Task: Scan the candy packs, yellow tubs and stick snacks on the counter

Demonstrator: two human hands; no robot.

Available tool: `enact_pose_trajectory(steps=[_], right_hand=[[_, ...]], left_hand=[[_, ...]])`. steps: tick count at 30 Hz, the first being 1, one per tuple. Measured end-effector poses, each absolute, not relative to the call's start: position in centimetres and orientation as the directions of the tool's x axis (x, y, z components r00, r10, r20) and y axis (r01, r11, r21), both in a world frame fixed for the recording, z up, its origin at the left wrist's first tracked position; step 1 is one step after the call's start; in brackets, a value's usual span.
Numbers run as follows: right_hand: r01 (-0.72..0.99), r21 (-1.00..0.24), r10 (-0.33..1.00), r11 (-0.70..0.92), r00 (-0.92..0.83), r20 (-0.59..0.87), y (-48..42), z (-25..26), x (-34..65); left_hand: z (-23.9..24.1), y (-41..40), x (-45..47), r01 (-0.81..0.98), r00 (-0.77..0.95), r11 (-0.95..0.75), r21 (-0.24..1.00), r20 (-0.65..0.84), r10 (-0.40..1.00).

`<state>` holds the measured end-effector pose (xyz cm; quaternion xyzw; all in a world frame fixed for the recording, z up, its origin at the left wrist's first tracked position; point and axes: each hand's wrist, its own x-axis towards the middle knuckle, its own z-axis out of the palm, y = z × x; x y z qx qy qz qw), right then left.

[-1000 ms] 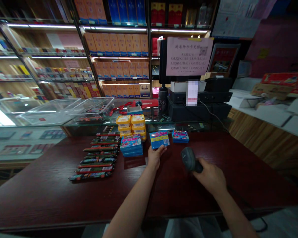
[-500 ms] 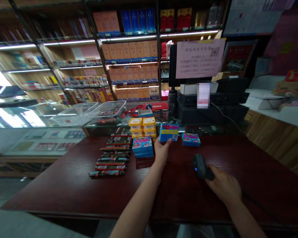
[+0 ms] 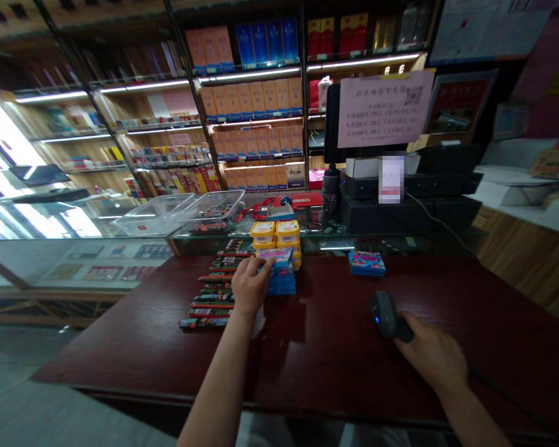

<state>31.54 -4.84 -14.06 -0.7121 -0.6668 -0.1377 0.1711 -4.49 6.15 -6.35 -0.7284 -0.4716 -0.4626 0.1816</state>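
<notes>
At the left-hand stack of blue packs [image 3: 284,284], my left hand [image 3: 250,282] is closed on the left edge of a small blue pack [image 3: 282,256] with pink lettering. That pack is at the top of the stack; whether it rests fully on it, I cannot tell. Yellow-lidded tubs [image 3: 287,231] are piled just behind. My right hand [image 3: 433,354] grips a black barcode scanner [image 3: 384,313] by its handle, a blue light glowing on its side. Beyond the scanner lies a shorter pile of blue packs [image 3: 367,263]. Left of my left hand runs a column of slim dark packets [image 3: 207,322], partly covered by the hand.
The dark red tabletop [image 3: 326,366] meets a glass counter holding clear plastic bins [image 3: 153,214]. A monitor with a pink paper sign [image 3: 384,112] stands at the back right above black equipment [image 3: 414,214]. Lit shelves of boxes [image 3: 256,143] line the back wall.
My left hand has moved left with a blue pack, from the middle of the table to the left stack, and the pack has tipped flatter. My right hand still holds the scanner.
</notes>
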Motion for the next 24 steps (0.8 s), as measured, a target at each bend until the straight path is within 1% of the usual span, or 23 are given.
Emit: enact_pose_trajectory(steps=[3, 7, 11, 13, 15, 17, 19, 21, 24], right_hand=[[0.996, -0.07, 0.907, -0.064, 0.087, 0.412, -4.9, -13.9, 31.4], [0.995, -0.067, 0.914, -0.07, 0.09, 0.396, -4.9, -13.9, 31.3], [0.995, -0.073, 0.917, -0.067, 0.09, 0.388, -4.9, -13.9, 31.4], [0.995, -0.072, 0.916, -0.071, 0.093, 0.39, -4.9, -13.9, 31.4], [0.995, -0.071, 0.915, -0.07, 0.092, 0.393, -5.0, -13.9, 31.4], [0.995, -0.073, 0.914, -0.07, 0.094, 0.394, -5.0, -13.9, 31.4], [0.994, -0.084, 0.914, -0.07, 0.097, 0.394, -5.0, -14.0, 31.4], [0.994, -0.091, 0.915, -0.068, 0.098, 0.392, -5.0, -14.0, 31.4], [0.993, -0.088, 0.919, -0.073, 0.102, 0.381, -5.0, -14.1, 31.5]], left_hand=[[-8.0, 6.6, -4.7, 0.86, 0.151, -0.488, 0.151, 0.836, 0.527], [-9.6, 6.8, -4.5, 0.839, 0.187, -0.528, 0.135, 0.838, 0.512], [-10.4, 6.1, -4.4, 0.818, 0.198, -0.555, 0.149, 0.834, 0.515], [-10.7, 5.8, -4.4, 0.825, 0.105, -0.521, 0.22, 0.846, 0.522], [-11.1, 5.6, -4.6, 0.811, -0.058, -0.467, 0.353, 0.842, 0.536], [-11.5, 5.6, -4.8, 0.75, -0.2, -0.44, 0.495, 0.802, 0.562], [-11.8, 5.7, -5.0, 0.667, -0.275, -0.451, 0.593, 0.758, 0.591], [-11.9, 5.8, -5.0, 0.606, -0.294, -0.482, 0.633, 0.741, 0.604], [-11.7, 5.7, -4.8, 0.599, -0.291, -0.5, 0.625, 0.752, 0.592]])
